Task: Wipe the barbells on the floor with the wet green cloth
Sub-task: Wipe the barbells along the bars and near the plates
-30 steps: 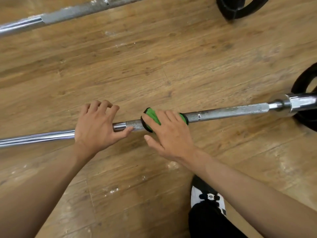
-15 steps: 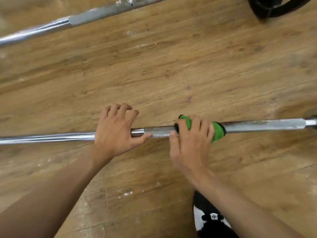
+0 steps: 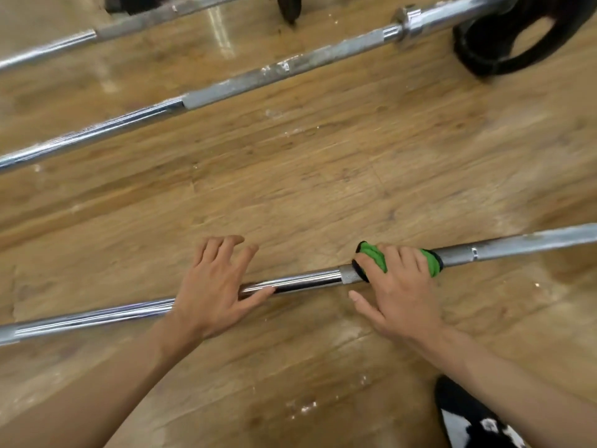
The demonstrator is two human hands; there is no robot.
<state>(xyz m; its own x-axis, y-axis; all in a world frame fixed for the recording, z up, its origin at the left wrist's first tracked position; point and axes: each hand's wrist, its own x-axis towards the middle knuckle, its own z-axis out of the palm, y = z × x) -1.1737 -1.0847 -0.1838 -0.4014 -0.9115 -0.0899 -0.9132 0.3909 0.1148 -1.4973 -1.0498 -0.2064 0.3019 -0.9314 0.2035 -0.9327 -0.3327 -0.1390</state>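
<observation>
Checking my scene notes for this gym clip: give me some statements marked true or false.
The right hand holds the green cloth on the nearest barbell. True.
The left hand hovers clear of that bar. False: it rests on its smooth chrome part.
Only one barbell is in view. False: a middle barbell and a far barbell lie beyond.
A black weight plate is at upper right. True.

No word, number or brand can be read on the barbell (image 3: 533,242) or the green cloth (image 3: 374,255); the white mark on the shoe (image 3: 475,421) is too blurred.
</observation>
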